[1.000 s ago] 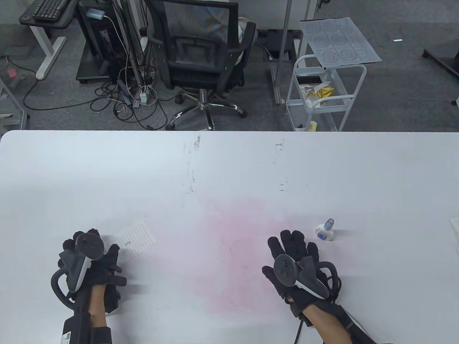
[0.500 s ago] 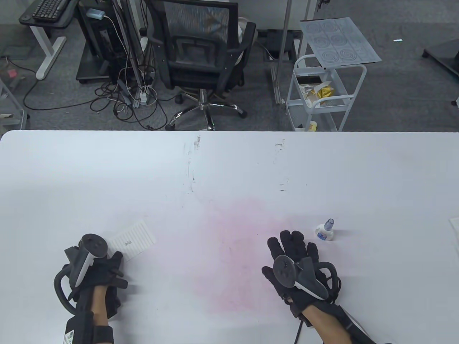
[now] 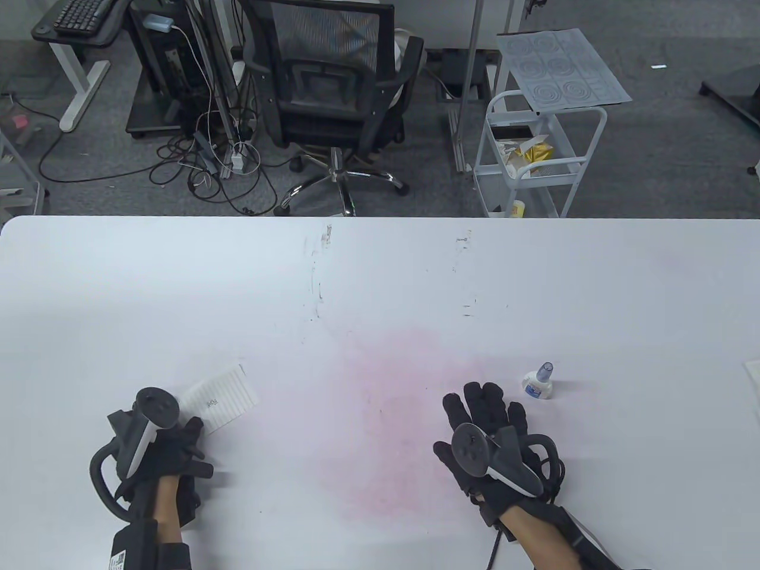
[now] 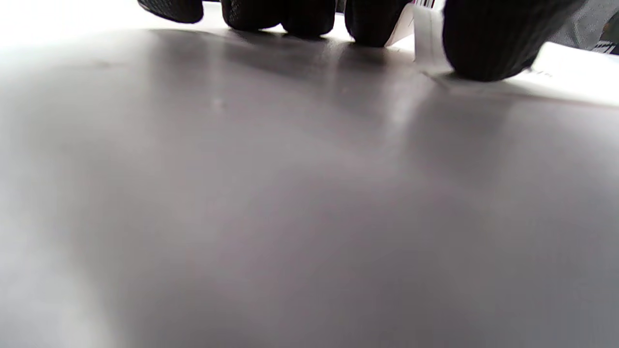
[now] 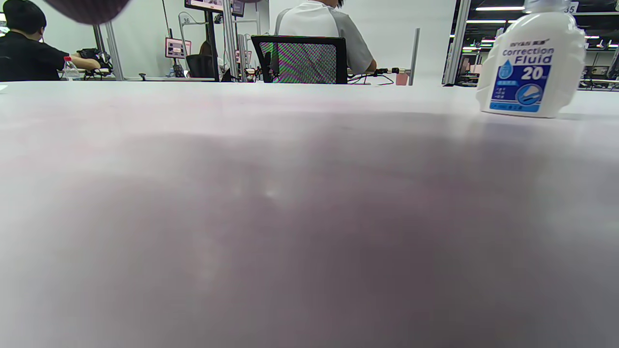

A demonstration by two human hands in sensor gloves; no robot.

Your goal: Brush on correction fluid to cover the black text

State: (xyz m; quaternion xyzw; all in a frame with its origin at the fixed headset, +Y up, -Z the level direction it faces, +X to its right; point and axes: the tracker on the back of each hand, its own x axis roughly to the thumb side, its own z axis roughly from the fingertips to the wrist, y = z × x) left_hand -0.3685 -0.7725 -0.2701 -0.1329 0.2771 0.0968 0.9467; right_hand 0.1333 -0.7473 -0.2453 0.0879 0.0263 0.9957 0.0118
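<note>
A small lined paper slip (image 3: 225, 393) with a short black word (image 3: 211, 402) lies at the table's front left. My left hand (image 3: 175, 442) sits at its near end. In the left wrist view the thumb (image 4: 486, 41) presses the slip (image 4: 428, 36) against the index finger, and the slip's edge curls up between them. A white correction fluid bottle (image 3: 538, 383) with a grey-blue cap stands upright, capped, at the front right; it also shows in the right wrist view (image 5: 532, 63). My right hand (image 3: 484, 409) rests flat and open on the table, just left of the bottle and apart from it.
The white table (image 3: 380, 273) has a faint pink stain (image 3: 392, 409) in the middle front and a few dark scuff marks further back. A scrap of paper (image 3: 753, 374) shows at the right edge. An office chair and a cart stand beyond the far edge.
My left hand has drawn back toward me and its fingers have curled onto the near end of the slip, which lifts slightly. The right hand and the bottle have not moved.
</note>
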